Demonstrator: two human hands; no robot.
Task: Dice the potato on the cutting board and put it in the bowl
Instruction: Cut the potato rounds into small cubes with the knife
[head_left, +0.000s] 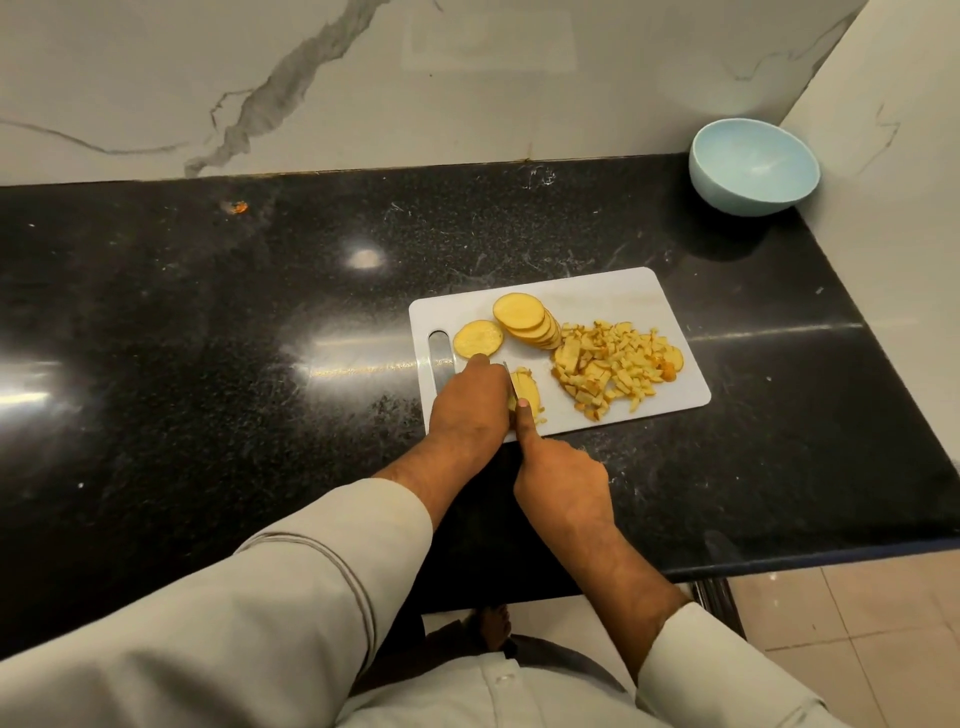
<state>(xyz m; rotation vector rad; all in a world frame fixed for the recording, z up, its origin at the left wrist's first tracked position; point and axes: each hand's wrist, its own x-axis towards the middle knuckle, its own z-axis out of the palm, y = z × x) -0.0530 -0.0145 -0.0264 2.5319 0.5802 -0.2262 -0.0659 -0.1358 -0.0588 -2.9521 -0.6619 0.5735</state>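
Black speckled stone table (260, 338) carries a white rectangular plastic cutting board (623, 296), its long axis running left to right. On its left end lies one round yellow potato slice (478, 339), with a fanned stack of slices (527, 319) just beside it. The left hand (470, 402) presses a slice being cut (527, 387), fingers curled down onto it. The right hand (563, 480) grips a knife (508, 376), forefinger extended along the blade. A pile of diced yellow potato (613, 369) lies further right. A pale blue round bowl (753, 166) sits well apart at the far right corner.
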